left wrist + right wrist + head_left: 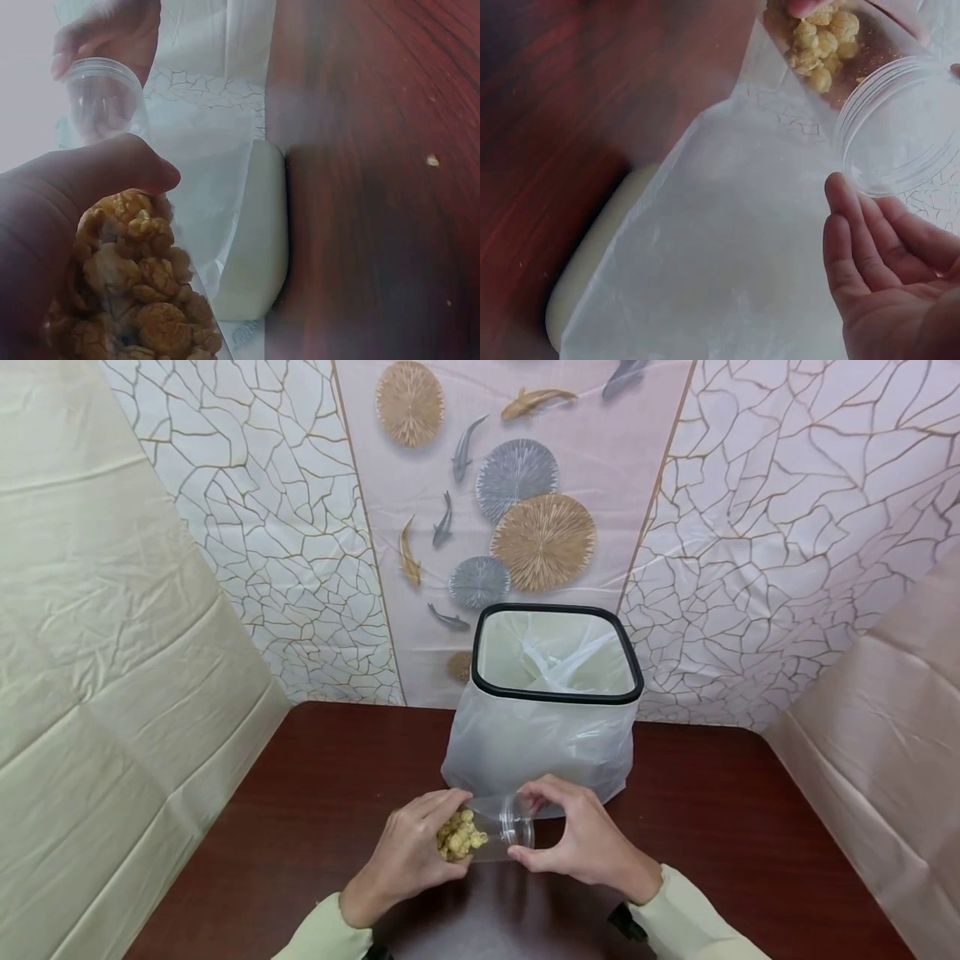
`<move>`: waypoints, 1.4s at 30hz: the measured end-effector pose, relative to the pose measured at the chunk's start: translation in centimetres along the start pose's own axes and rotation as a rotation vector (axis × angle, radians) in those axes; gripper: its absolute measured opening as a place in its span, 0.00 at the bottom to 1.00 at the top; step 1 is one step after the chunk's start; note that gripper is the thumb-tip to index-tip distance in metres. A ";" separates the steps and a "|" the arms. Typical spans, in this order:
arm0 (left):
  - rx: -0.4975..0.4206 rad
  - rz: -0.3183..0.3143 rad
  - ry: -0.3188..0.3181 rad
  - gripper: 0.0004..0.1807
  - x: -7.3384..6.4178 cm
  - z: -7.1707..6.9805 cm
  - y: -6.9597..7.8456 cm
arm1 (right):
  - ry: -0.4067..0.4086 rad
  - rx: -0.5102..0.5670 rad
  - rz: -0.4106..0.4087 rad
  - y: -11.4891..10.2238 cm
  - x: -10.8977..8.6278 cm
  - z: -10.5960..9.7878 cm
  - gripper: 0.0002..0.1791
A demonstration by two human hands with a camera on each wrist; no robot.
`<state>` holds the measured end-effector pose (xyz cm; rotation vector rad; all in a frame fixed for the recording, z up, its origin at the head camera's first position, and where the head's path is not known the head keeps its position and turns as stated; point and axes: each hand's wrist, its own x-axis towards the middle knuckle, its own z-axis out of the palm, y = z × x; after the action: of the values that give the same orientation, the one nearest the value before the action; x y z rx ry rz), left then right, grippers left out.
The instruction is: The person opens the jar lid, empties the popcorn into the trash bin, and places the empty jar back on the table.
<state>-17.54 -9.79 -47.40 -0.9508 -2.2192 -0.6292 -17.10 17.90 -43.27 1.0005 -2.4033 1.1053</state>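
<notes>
A clear plastic jar [491, 831] is tipped on its side in front of the bin, its threaded mouth [900, 127] uncovered and facing right. Yellowish popcorn [460, 837] sits at its left end, filling the part near the base in the left wrist view. My left hand [411, 847] grips that end, with the thumb on one side and fingers on the other. At the mouth, my right hand [581, 835] spans the rim between thumb and fingertips. In the right wrist view its fingers [866, 251] touch the rim from below.
Behind the jar stands a pale bin with a black rim [558, 697], lined with a translucent bag [543, 743] folded over its outside. The dark red wooden table [337, 768] bears a small crumb [433, 160]. Patterned cloth walls [300, 527] enclose the table at the back and sides.
</notes>
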 end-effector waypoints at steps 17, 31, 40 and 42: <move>-0.096 -0.069 -0.082 0.43 1.2 -0.1 1.0 | 0.032 -0.065 -0.202 0.3 0.0 -0.9 0.37; -0.211 -0.097 -0.239 0.41 1.9 -0.4 1.0 | 0.037 -0.142 -0.430 0.1 0.2 -1.3 0.43; -0.552 -0.228 -0.516 0.41 1.3 -0.9 -0.1 | -0.113 -0.284 -0.578 -1.2 0.3 -1.6 0.46; -0.547 -0.243 -0.517 0.41 1.2 -0.8 -0.1 | -0.164 -0.295 -0.545 -1.2 0.1 -2.1 0.47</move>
<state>-17.94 -9.81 -46.05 -1.2238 -2.7065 -1.2675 -16.36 18.88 -41.23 1.5514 -2.1175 0.4798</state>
